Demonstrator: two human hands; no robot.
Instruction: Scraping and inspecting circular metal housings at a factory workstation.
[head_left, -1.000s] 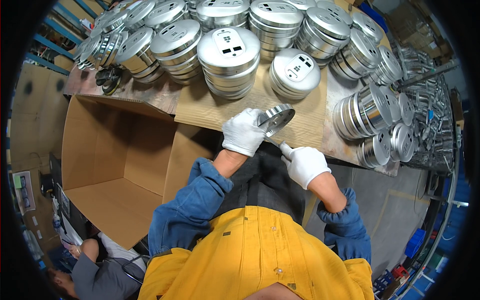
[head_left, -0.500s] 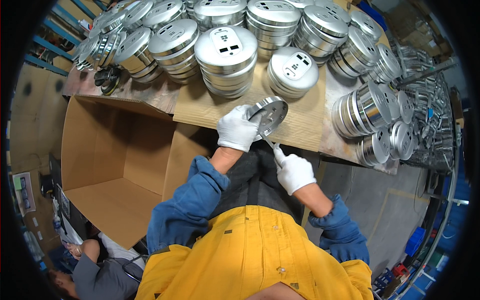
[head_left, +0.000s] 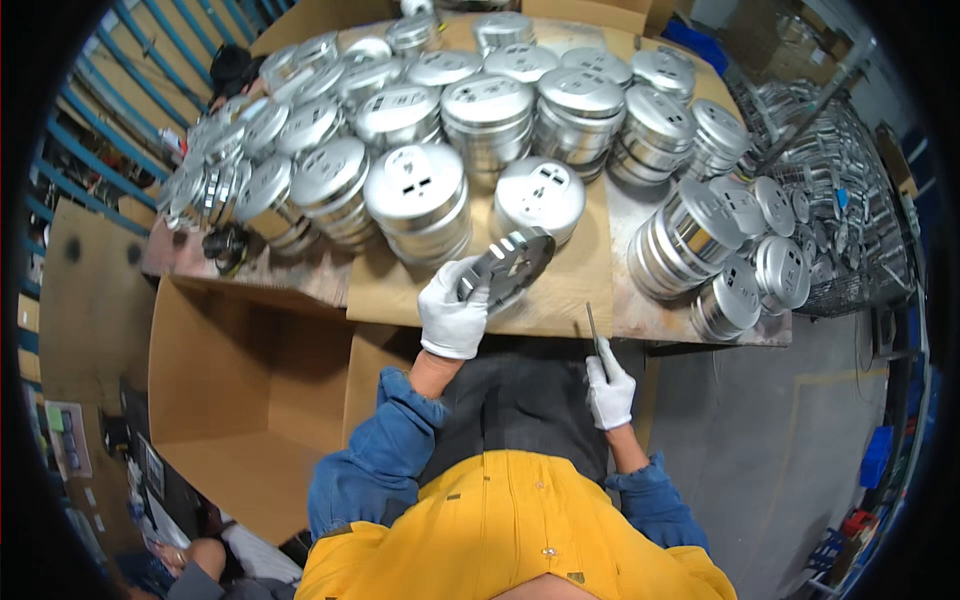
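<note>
My left hand (head_left: 450, 312), in a white glove, grips a round metal cover (head_left: 520, 262) by its edge. The cover is tilted up above the near edge of the table, with its hollow, dark underside and cutouts showing. To the right, my gloved right hand (head_left: 611, 390) is closed around a slim grey rod-like tool (head_left: 592, 325); its exact kind cannot be made out. The tool points away from me and stands apart from the cover. Just beyond the left hand rises a stack of silver covers (head_left: 417, 190), and a shorter stack (head_left: 540, 200) stands to its right.
Many more stacks of silver covers (head_left: 582, 95) crowd the table, which has cardboard (head_left: 375, 290) on it. An open cardboard box (head_left: 255, 400) sits at left below the table edge. Metal parts fill a wire basket (head_left: 840, 220) at far right. Another person's arm (head_left: 205, 560) shows at lower left.
My right hand has drawn the tool away from the cover, to the right and nearer me. The left hand has turned the cover, and the view has tilted up to show more of the table.
</note>
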